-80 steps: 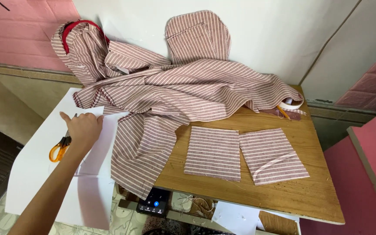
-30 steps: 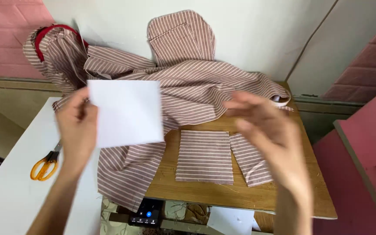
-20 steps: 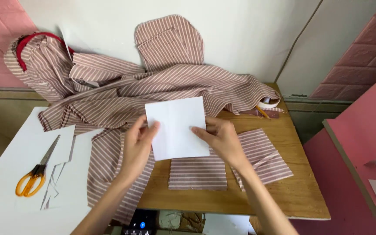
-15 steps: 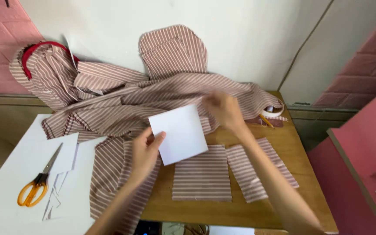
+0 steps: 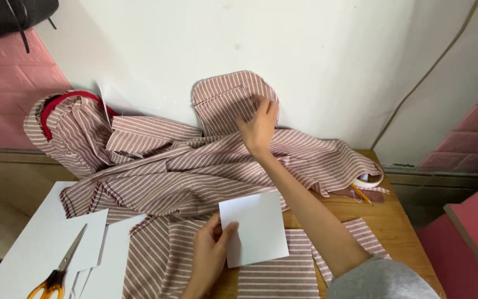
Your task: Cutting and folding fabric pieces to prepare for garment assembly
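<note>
My left hand (image 5: 208, 260) holds a white paper square (image 5: 256, 228) by its left edge, just above a striped fabric piece (image 5: 278, 279) on the wooden table (image 5: 394, 227). My right hand (image 5: 259, 126) reaches far back and touches the striped rounded fabric piece (image 5: 222, 99) that leans against the white wall. Between the two hands lies a heap of pink-and-white striped cloth (image 5: 195, 171).
Orange-handled scissors (image 5: 56, 274) lie on a white board (image 5: 23, 249) at the left, beside cut white paper pieces (image 5: 98, 252). A second striped piece (image 5: 369, 238) lies at the right. A tape roll (image 5: 369, 180) and a pencil (image 5: 360, 194) sit by the cloth's right end.
My right hand let go of the paper square and reached up to the rounded striped piece at the wall. My left hand lowered the paper toward the table.
</note>
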